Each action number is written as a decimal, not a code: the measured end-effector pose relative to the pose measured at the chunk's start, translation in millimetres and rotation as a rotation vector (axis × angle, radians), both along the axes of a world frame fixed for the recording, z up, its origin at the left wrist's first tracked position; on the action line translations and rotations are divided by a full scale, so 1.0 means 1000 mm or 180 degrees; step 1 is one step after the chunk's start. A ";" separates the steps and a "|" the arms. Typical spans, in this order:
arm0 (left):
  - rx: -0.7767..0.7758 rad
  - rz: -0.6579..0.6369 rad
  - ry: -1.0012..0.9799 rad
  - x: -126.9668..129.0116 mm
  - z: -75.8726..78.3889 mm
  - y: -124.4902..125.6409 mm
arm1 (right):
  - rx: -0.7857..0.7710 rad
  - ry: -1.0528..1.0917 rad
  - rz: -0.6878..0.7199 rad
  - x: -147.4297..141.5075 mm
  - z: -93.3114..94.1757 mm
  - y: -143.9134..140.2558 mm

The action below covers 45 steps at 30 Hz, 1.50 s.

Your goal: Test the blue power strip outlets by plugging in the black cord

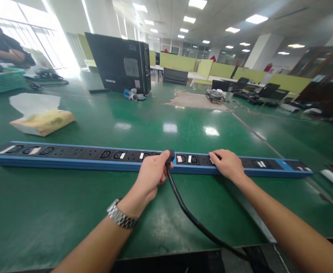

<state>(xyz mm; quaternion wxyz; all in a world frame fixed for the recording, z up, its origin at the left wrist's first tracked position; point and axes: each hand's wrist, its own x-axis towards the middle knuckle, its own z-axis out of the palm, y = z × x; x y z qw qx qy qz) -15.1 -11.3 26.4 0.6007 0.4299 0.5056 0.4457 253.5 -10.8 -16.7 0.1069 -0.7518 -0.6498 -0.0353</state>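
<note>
A long blue power strip (78,163) with a black socket face lies across the green table. My left hand (152,175) grips a black plug (170,154) at a socket near the strip's middle. Its black cable (189,216) runs back toward me over the table's front edge. My right hand (225,163) rests flat on the strip just right of the plug, fingers pressing on the socket face. A metal watch (121,216) is on my left wrist.
A yellow tissue pack (42,122) lies at the left. A black computer tower (121,66) stands at the back. A green basket (3,80) and another person (4,47) are at the far left. Small devices (216,95) sit at the back right.
</note>
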 end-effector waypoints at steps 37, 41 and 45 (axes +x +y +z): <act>0.0757 -0.0101 0.1192 -0.004 -0.013 0.005 | 0.0158 0.0015 -0.0045 -0.003 0.000 -0.005; 0.0635 -0.0133 0.1231 0.008 -0.027 0.015 | 0.0205 0.0021 -0.0008 -0.004 0.000 -0.004; 0.0320 -0.0430 0.0989 0.008 -0.027 0.015 | 0.0188 0.0067 -0.0030 -0.004 0.000 -0.004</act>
